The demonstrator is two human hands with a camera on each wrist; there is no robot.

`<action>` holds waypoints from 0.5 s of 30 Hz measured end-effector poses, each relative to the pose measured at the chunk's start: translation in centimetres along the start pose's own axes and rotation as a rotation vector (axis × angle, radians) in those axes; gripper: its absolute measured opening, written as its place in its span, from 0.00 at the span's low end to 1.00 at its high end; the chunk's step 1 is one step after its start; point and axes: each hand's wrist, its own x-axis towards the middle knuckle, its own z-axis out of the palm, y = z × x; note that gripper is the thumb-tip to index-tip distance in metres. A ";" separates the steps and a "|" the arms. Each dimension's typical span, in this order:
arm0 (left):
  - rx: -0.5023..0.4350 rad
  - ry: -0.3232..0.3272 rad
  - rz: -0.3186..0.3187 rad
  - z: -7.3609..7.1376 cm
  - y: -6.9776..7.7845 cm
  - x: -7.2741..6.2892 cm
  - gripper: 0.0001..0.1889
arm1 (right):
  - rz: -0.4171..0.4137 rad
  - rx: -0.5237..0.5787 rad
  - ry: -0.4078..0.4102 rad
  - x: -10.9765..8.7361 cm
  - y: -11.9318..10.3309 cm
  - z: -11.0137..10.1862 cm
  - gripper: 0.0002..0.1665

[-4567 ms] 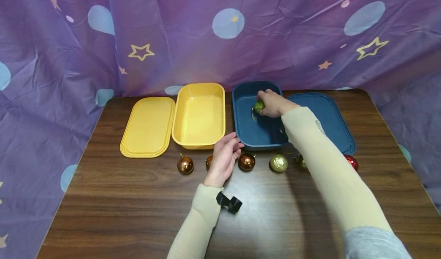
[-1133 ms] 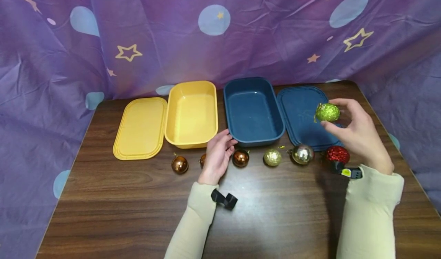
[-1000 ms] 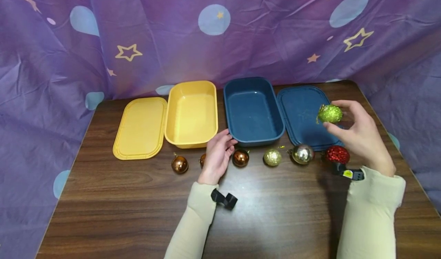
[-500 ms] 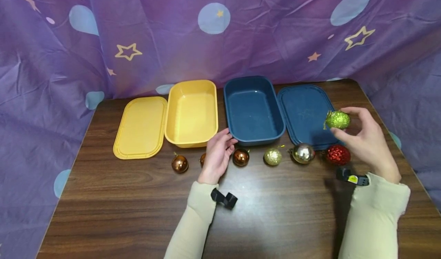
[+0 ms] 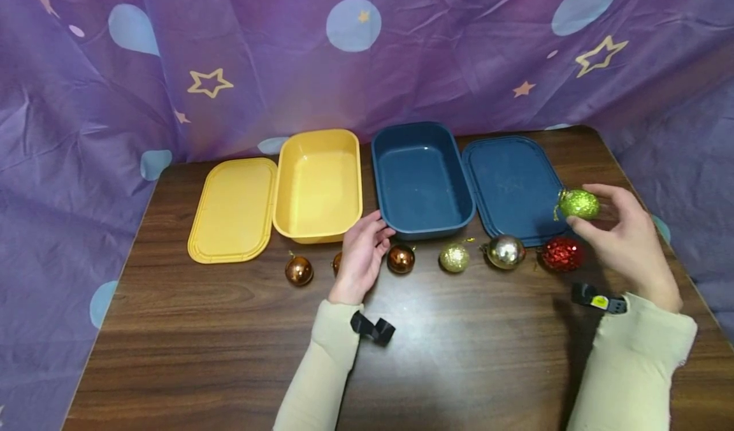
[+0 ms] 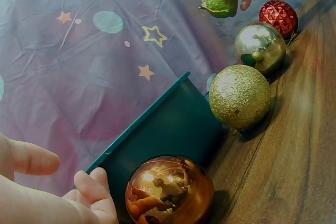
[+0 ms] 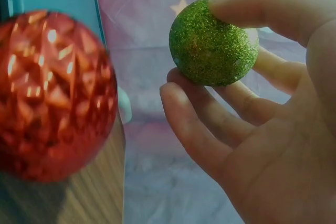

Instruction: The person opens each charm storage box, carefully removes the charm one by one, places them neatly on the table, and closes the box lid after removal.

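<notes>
My right hand [image 5: 631, 246] pinches a green glitter Christmas bauble [image 5: 580, 204] between thumb and fingers, raised above the table near the blue lid's right edge. Its gold hanging loop points left. In the right wrist view the thumb lies on top of the green bauble [image 7: 210, 45], and a faceted red bauble [image 7: 52, 98] looms at left. My left hand [image 5: 361, 252], fingers loosely bent, rests its fingertips at the near left corner of the blue container [image 5: 424, 189]. Beside those fingers sits a shiny brown bauble [image 6: 168, 192]; another brown bauble [image 5: 337, 263] is partly hidden behind the hand.
A yellow lid [image 5: 234, 211] and yellow container [image 5: 318, 195] stand at left; the blue lid [image 5: 513, 185] lies right of the blue container. In the front row are a brown bauble [image 5: 299, 270], a gold glitter bauble [image 5: 454, 257] and a silver bauble [image 5: 506, 251]. A purple curtain hangs behind.
The right hand has lifted the green bauble out of the blue container and carried it right, past the blue lid. Over the last second it drifts further right. The left hand keeps its place.
</notes>
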 end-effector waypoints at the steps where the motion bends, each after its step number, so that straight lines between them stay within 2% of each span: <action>1: -0.001 0.001 -0.001 0.0 0.0 0.0 0.25 | -0.004 -0.001 0.005 -0.1 0.2 -0.1 0.32; 5: -0.006 0.006 -0.002 0.0 0.0 0.1 0.25 | -0.001 0.006 0.012 -0.5 0.8 -0.5 0.32; 15: 0.002 0.011 -0.008 0.0 0.0 0.1 0.24 | 0.065 -0.078 0.011 -1.6 2.5 -1.9 0.34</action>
